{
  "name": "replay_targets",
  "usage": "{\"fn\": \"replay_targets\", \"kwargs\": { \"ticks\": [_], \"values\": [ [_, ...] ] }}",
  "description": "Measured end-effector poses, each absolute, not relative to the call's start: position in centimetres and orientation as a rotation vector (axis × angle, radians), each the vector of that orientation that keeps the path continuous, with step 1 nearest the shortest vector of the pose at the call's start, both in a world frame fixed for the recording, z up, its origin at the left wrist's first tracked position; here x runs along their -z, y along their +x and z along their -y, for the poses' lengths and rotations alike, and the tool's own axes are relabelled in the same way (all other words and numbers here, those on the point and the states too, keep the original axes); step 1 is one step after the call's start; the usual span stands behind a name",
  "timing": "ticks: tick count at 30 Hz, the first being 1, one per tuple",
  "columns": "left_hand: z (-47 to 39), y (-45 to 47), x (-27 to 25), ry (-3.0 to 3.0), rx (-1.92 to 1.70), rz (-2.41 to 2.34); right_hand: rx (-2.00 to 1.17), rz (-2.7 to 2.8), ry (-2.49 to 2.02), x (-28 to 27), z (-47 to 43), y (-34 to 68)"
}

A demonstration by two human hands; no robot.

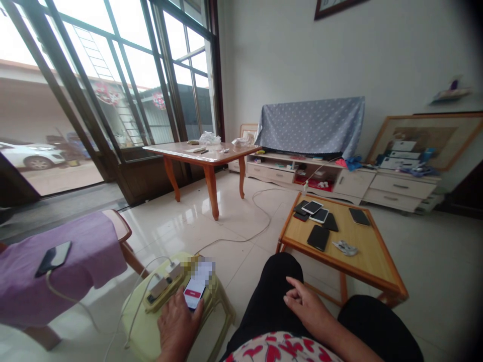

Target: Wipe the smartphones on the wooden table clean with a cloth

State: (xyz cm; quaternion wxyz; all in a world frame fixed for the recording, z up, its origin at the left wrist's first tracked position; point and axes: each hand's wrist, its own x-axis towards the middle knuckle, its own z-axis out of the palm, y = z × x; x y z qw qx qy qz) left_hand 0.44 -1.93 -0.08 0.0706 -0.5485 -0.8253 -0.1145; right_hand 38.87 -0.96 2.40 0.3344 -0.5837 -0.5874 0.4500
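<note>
My left hand (178, 321) grips the lower end of a smartphone (193, 292), thumb on one side and fingers on the other. The screen is lit and faces up, with a red button low on it and its upper part blurred. Beneath the phone is a pale green plastic stool (141, 327). A power strip (154, 301) with white chargers plugged in lies on the stool, just left of the phone. Over my right thigh hovers my right hand (305, 303), holding nothing, its index finger stretched out and the others loosely bent.
Several phones (319, 237) and a crumpled clear wrapper (345, 248) lie on a low wooden table (372, 251) at right. Another phone (55, 257), on a cable, rests on a purple cloth (90, 236) at left. A cord (260, 229) crosses the floor. Behind stands a taller table (211, 162).
</note>
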Motion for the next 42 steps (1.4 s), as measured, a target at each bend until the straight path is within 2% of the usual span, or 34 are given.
{"fn": "replay_targets", "kwargs": {
  "ticks": [8,16,25,42],
  "values": [
    [2.5,1.4,-0.5,-1.744,0.522,2.301,-1.186,1.5,-1.523,-2.5,1.1,38.9],
    [1.3,7.8,-3.2,-2.34,0.811,1.784,-1.194,1.51,-1.493,-1.9,1.2,39.1],
    [-1.9,16.7,-3.8,-2.853,0.762,1.543,-1.138,1.628,-1.543,-1.7,1.6,40.9],
    [-5.3,26.2,-2.8,-3.027,0.699,1.412,-1.172,1.427,-1.57,1.3,1.4,43.1]
  ]
}}
